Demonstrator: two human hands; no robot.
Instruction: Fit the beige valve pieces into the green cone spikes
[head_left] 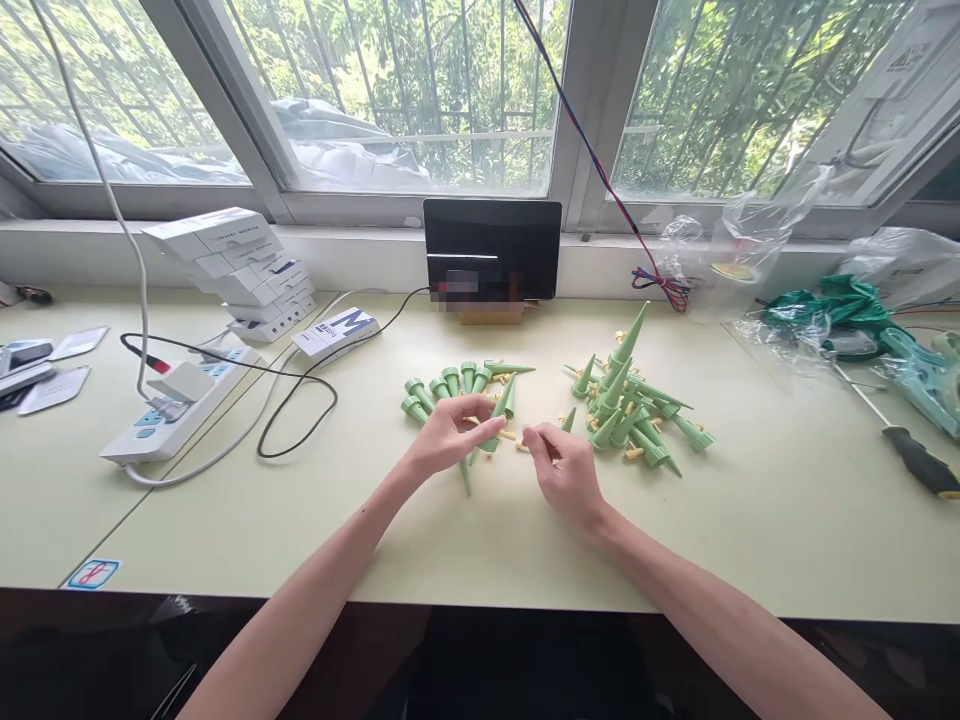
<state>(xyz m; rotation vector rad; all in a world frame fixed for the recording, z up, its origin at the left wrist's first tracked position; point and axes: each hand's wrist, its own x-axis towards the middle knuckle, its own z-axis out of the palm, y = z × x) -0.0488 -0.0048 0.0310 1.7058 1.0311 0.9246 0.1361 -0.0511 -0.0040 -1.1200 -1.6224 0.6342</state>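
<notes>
My left hand (451, 436) is closed around a green plastic watering spike (504, 405), its narrow tip pointing up. A small yellow peg-like valve (508, 435) shows at the lower right side of that spike. Just to the right, my right hand (564, 468) is pinched, with a small yellow piece (521, 447) at its fingertips. Behind my left hand, several green spikes (450, 379) lie fanned out in a row. Beyond my right hand is a loose pile of green spikes (622, 410) with yellow valves among them.
A tablet (493, 250) stands by the window. On the left are a power strip (180, 405), a stack of white boxes (247, 265) and a black cable (300, 385). A screwdriver (919, 460) and crumpled plastic bags (825, 310) lie on the right.
</notes>
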